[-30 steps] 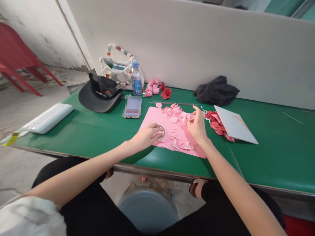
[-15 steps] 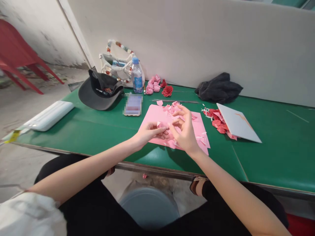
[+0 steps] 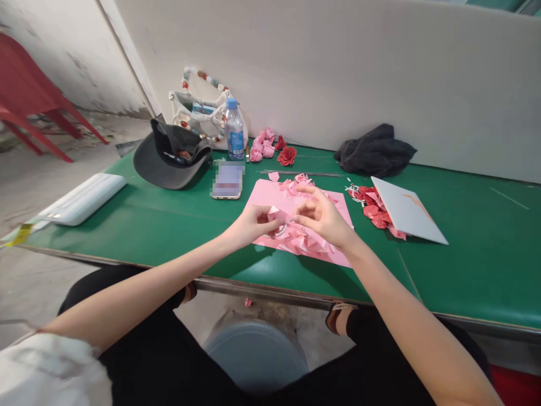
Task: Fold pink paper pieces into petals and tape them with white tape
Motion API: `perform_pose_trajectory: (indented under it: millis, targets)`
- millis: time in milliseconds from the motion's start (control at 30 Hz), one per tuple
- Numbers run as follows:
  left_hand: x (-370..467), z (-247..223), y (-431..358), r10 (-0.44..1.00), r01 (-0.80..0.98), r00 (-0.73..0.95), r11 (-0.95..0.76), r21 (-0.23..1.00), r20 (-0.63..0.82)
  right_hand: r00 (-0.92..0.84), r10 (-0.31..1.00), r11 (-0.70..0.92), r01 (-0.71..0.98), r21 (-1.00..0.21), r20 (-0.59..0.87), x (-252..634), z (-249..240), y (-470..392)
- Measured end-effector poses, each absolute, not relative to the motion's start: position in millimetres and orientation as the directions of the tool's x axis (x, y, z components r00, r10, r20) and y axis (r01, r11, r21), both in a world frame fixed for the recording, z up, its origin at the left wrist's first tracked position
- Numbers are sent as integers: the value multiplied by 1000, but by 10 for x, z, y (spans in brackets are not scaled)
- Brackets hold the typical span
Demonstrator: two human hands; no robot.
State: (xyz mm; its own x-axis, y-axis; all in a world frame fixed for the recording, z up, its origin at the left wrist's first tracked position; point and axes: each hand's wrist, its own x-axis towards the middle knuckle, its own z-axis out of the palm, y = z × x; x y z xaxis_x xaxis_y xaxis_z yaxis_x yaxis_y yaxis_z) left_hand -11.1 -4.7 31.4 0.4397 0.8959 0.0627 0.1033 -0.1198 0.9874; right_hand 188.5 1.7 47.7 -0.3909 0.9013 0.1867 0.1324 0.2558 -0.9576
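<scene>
My left hand (image 3: 258, 223) is closed on a small folded pink paper piece (image 3: 274, 212), held between thumb and fingers. A whitish curved strip (image 3: 280, 229) shows under its thumb; I cannot make out what it is. Close by on the right, my right hand (image 3: 319, 217) has thumb and forefinger pinched together by the paper's edge, the other fingers raised and bent. Whatever lies in that pinch is too small to name. Below both hands are pink paper sheets (image 3: 258, 197), strewn with several cut and folded pink paper pieces (image 3: 306, 241).
Behind the sheets lie pink paper flowers (image 3: 262, 145), a red paper rose (image 3: 287, 155) and thin wires (image 3: 302, 173). Leftward are a phone (image 3: 227, 180), bottle (image 3: 235, 129), cap (image 3: 171, 155) and beaded bag (image 3: 203, 107). Rightward, a white board (image 3: 408, 211) leans over red paper pieces (image 3: 375, 208).
My right hand has lowered and turned flatter, its thumb and forefinger coming together beside the left hand. The whitish curved strip now shows under my left thumb.
</scene>
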Motion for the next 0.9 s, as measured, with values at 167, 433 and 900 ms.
perform_pose_trajectory:
  millis: [167, 433, 900]
  targets:
    - [-99, 290, -47, 897, 109, 438, -124, 986, 64, -331, 935, 182, 135, -974, 129, 1858, 408, 29]
    - [-82, 303, -62, 908, 93, 415, -110, 990, 61, -314, 939, 187, 120, -975, 141, 1865, 353, 65]
    - [-80, 361, -91, 917, 108, 397, -70, 992, 21, -287, 939, 242, 164, -956, 189, 1820, 338, 34]
